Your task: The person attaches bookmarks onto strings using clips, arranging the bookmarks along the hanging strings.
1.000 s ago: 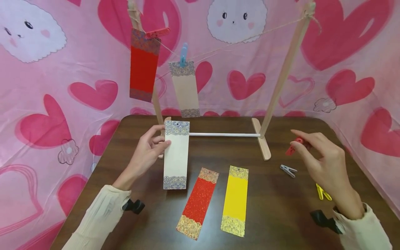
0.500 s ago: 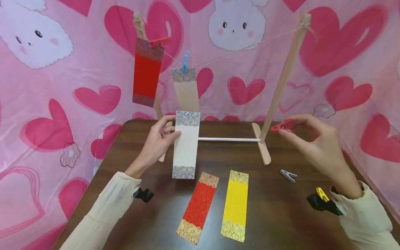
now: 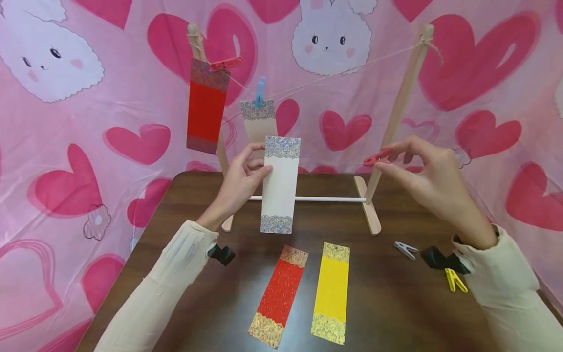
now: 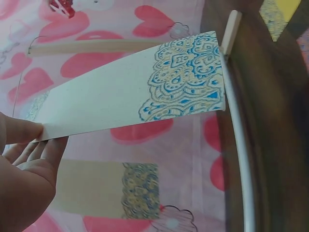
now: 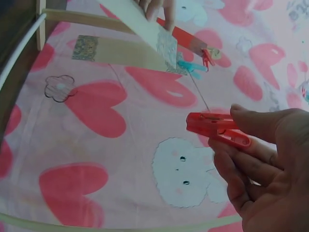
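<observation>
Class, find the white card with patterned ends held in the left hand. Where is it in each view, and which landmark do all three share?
Head: the white card is near the centre, in the left hand.
Left wrist: the white card slants across the middle.
Right wrist: the white card near the middle, cut off by the top edge.
Shared landmark: the white rod, below centre, at right, and at upper left respectively.

Bright even light, pale glare on tabletop (image 3: pixel 228 313), wrist views hazier

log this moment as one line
left hand: holds white card | right hand: pinches red clothespin | status: card unclipped | table: red card, yellow card
</observation>
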`<state>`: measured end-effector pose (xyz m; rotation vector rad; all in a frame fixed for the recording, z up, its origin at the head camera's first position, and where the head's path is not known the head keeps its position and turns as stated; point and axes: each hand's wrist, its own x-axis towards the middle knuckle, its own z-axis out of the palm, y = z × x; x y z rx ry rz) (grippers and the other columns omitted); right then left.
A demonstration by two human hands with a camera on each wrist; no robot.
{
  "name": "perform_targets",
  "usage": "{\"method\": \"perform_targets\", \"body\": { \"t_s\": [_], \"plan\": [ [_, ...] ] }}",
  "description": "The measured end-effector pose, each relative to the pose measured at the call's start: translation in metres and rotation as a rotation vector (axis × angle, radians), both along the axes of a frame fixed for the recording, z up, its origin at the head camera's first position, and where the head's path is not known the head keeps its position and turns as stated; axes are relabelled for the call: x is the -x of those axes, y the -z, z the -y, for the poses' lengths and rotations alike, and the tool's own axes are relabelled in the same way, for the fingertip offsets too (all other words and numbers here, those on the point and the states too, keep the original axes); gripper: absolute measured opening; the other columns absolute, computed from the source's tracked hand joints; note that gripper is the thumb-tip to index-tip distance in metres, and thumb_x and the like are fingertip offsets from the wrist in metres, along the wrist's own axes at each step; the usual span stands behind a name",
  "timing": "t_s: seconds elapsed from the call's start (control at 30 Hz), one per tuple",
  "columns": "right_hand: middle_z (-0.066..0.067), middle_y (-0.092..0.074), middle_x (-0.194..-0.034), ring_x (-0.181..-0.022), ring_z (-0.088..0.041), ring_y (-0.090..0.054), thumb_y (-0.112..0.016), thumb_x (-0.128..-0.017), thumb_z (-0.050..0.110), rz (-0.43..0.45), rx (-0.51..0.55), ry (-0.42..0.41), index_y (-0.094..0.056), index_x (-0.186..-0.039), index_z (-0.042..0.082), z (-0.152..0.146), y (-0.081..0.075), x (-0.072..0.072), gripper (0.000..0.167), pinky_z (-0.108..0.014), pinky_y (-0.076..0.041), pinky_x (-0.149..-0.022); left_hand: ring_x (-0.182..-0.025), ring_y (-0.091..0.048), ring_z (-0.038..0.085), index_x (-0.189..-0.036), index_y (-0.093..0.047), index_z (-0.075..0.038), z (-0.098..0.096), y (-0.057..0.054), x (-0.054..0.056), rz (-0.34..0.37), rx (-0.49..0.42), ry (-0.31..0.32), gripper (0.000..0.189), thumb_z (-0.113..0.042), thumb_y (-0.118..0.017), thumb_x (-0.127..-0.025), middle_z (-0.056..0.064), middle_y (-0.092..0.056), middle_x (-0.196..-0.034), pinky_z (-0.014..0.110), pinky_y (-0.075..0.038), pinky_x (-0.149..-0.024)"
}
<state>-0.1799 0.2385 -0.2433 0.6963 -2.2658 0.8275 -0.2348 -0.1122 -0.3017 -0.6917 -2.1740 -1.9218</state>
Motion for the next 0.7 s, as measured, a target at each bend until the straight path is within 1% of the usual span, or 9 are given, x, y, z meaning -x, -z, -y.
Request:
{"method": "perform_targets", "body": {
  "t_s": [0.07, 0.1, 0.17, 0.27, 0.33, 0.43, 0.53, 0.7],
  "plan": [
    [-0.004, -0.074, -0.09, -0.073, -0.007, -0.05, -0.086, -0.073, -0.002, -0.046, 0.0, -0.002, -0.072, -0.098, 0.004, 0.003, -0.006, 0.005, 0.029, -0.013, -0.036, -0.06, -0.085, -0.07, 0.021, -0.134, -0.049, -0.004, -0.006, -0.006, 0.006, -0.007, -0.022, 0.005, 0.041, 0.004, -0.06, -0.095, 0.025, -0.07, -0.102, 0.03, -0.057, -0.075],
    [-0.004, -0.074, -0.088, -0.073, -0.007, -0.048, -0.086, -0.073, -0.002, -0.067, 0.0, -0.005, -0.072, -0.097, 0.003, 0.005, -0.009, 0.008, 0.028, -0.017, -0.035, -0.059, -0.086, -0.07, 0.022, -0.134, -0.05, -0.003, -0.009, -0.009, 0.01, -0.006, -0.031, 0.002, 0.042, 0.004, -0.06, -0.095, 0.025, -0.069, -0.102, 0.031, -0.058, -0.075],
    [-0.006, -0.073, -0.085, -0.074, -0.009, -0.047, -0.084, -0.075, -0.003, -0.094, 0.006, -0.02, -0.07, -0.096, 0.0, 0.01, -0.016, 0.013, 0.026, -0.019, -0.034, -0.061, -0.089, -0.071, 0.023, -0.135, -0.051, -0.003, -0.015, -0.015, 0.016, -0.006, -0.044, -0.01, 0.041, 0.002, -0.061, -0.095, 0.025, -0.069, -0.105, 0.032, -0.058, -0.078],
    [-0.006, -0.07, -0.079, -0.073, -0.009, -0.047, -0.082, -0.079, 0.0, -0.101, 0.021, -0.039, -0.069, -0.094, -0.002, 0.022, -0.029, 0.021, 0.02, -0.02, -0.035, -0.064, -0.092, -0.07, 0.024, -0.135, -0.053, 0.001, -0.023, -0.022, 0.025, -0.002, -0.071, -0.021, 0.04, 0.002, -0.061, -0.096, 0.026, -0.069, -0.108, 0.034, -0.058, -0.079],
    [-0.006, -0.071, -0.081, -0.072, -0.009, -0.048, -0.079, -0.084, 0.004, -0.091, 0.031, -0.06, -0.069, -0.095, -0.002, 0.031, -0.039, 0.027, 0.017, -0.021, -0.036, -0.064, -0.093, -0.071, 0.024, -0.133, -0.055, 0.003, -0.028, -0.026, 0.031, 0.005, -0.09, -0.026, 0.038, 0.001, -0.061, -0.096, 0.025, -0.069, -0.11, 0.036, -0.059, -0.08],
    [-0.007, -0.072, -0.084, -0.071, -0.01, -0.05, -0.077, -0.087, 0.007, -0.096, 0.05, -0.108, -0.069, -0.096, -0.004, 0.047, -0.055, 0.038, 0.016, -0.022, -0.038, -0.066, -0.09, -0.071, 0.023, -0.131, -0.056, 0.004, -0.035, -0.03, 0.038, 0.025, -0.127, -0.03, 0.035, 0.001, -0.06, -0.096, 0.025, -0.069, -0.11, 0.04, -0.059, -0.077],
    [-0.008, -0.073, -0.086, -0.07, -0.01, -0.051, -0.075, -0.089, 0.009, -0.114, 0.059, -0.142, -0.069, -0.097, -0.005, 0.062, -0.07, 0.051, 0.017, -0.021, -0.04, -0.068, -0.085, -0.071, 0.021, -0.129, -0.056, 0.004, -0.042, -0.032, 0.044, 0.044, -0.156, -0.038, 0.033, 0.002, -0.06, -0.096, 0.026, -0.069, -0.108, 0.04, -0.06, -0.074],
    [-0.009, -0.071, -0.088, -0.072, -0.011, -0.05, -0.072, -0.092, 0.014, -0.137, 0.015, -0.148, -0.069, -0.099, -0.005, 0.084, -0.094, 0.071, 0.02, -0.02, -0.04, -0.069, -0.084, -0.069, 0.018, -0.128, -0.055, 0.006, -0.05, -0.034, 0.05, 0.058, -0.17, -0.059, 0.034, 0.005, -0.06, -0.095, 0.029, -0.068, -0.108, 0.036, -0.059, -0.076]
  ]
}}
